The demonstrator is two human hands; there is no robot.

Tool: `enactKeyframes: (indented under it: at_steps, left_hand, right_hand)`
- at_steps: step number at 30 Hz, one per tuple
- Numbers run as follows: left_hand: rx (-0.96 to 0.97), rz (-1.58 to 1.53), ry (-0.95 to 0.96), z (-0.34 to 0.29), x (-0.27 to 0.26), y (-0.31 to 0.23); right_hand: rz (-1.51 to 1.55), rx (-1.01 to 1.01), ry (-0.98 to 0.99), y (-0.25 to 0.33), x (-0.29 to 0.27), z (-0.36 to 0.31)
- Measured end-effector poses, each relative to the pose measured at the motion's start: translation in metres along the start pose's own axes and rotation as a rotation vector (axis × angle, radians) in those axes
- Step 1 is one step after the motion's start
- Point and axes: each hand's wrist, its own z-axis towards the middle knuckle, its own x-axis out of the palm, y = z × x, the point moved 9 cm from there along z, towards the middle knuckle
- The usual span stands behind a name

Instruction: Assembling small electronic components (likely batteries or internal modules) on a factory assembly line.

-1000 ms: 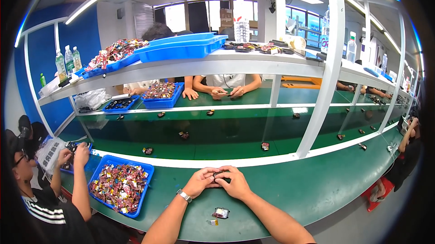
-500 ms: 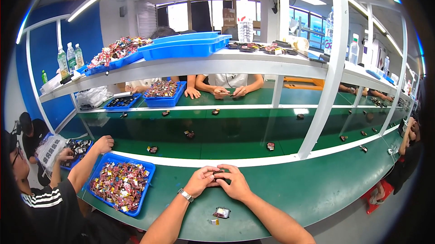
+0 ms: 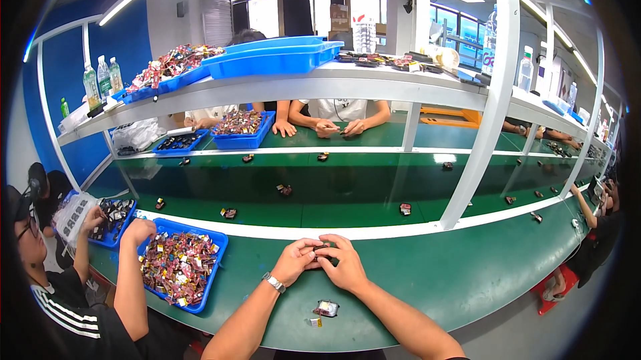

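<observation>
My left hand (image 3: 294, 264), with a metal watch at its wrist, and my right hand (image 3: 344, 268) meet above the green bench. The fingers of both are closed around a small dark casing (image 3: 325, 249). Fingers cover most of it, so its details cannot be made out. On the bench between my forearms lies a small open black case with a pale inside (image 3: 326, 308). Just nearer to me rests a small silver-and-yellow battery-like piece (image 3: 315, 322), apart from the case.
To the left stands a blue tray (image 3: 215, 270) heaped with small red, silver and yellow parts; a co-worker's hand (image 3: 139, 230) is at its far left corner. Beyond a white rail, small assemblies (image 3: 405, 209) dot a green belt. A white post (image 3: 482, 113) rises to the right.
The co-worker's hand on my left has come back to the parts tray. Pieces on the belt have shifted slightly right, and another has appeared at left. My hands still hold the casing.
</observation>
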Motion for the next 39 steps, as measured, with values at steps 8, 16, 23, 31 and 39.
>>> enactKeyframes:
  at_steps: [8,16,23,31,39]
  left_hand:
    - [-0.008,-0.035,-0.019,0.000,0.001,0.002]
    - [-0.045,-0.005,-0.054,0.001,0.002,0.002]
    - [-0.069,0.012,-0.045,0.001,-0.001,0.004]
    - [-0.064,-0.012,-0.041,0.002,0.002,0.005]
    - [-0.078,0.005,-0.041,0.002,0.001,0.006]
  right_hand:
    - [-0.059,0.032,0.008,-0.002,-0.003,-0.001]
    - [-0.195,-0.094,-0.097,0.011,-0.010,0.004]
    - [-0.297,-0.093,-0.088,0.031,-0.007,0.002]
    - [-0.342,-0.094,-0.072,0.021,-0.005,0.000]
    - [-0.332,-0.234,-0.010,0.025,-0.007,0.003]
